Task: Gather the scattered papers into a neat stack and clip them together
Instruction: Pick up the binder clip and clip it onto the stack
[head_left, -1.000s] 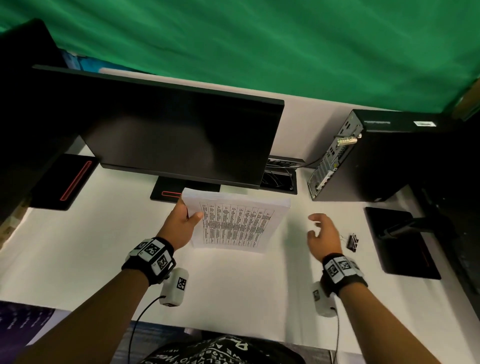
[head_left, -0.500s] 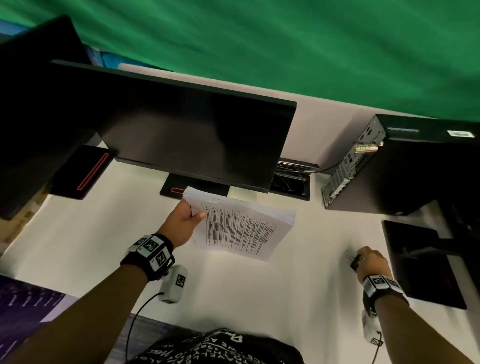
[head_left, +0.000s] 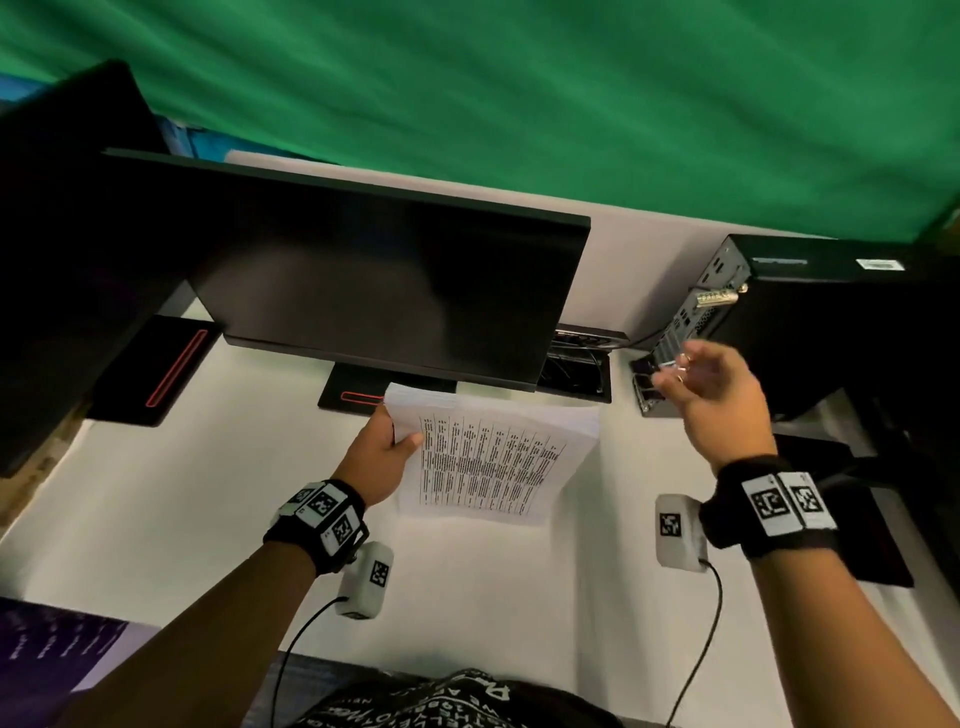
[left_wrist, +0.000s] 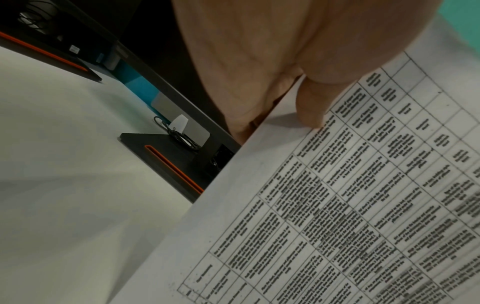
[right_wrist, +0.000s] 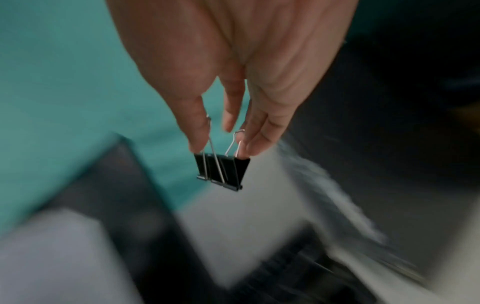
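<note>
- The stack of papers (head_left: 488, 457), printed table uppermost, is held over the white desk (head_left: 156, 493) just in front of the centre monitor's base (head_left: 363, 397). Its sheets look squared up, so the gathering seems done and the clipping is still to do.
- The left hand (head_left: 376, 457) grips the stack at its left edge, thumb (left_wrist: 315, 102) pressed on the top sheet and the fingers underneath. That probably keeps the sheets from fanning and leaves the far and right edges free for the clip.
- The binder clip (right_wrist: 222, 171), black with silver wire handles, hangs from the right hand (head_left: 719, 400), pinched by the handles between thumb and fingertips (right_wrist: 255, 144). Its mouth is closed and points away from the palm, which suits pushing it straight onto a paper edge.
- The right hand is raised to the right of the stack, well apart from it, in front of the desktop computer tower (head_left: 810, 322).
- Room for moving: bare desk lies between the clip and the stack's right edge. The far edge sits close under the monitor (head_left: 384, 291), so it is the tighter way in.
- To the rear, between monitor and tower, is an open cable tray (head_left: 574, 371).
</note>
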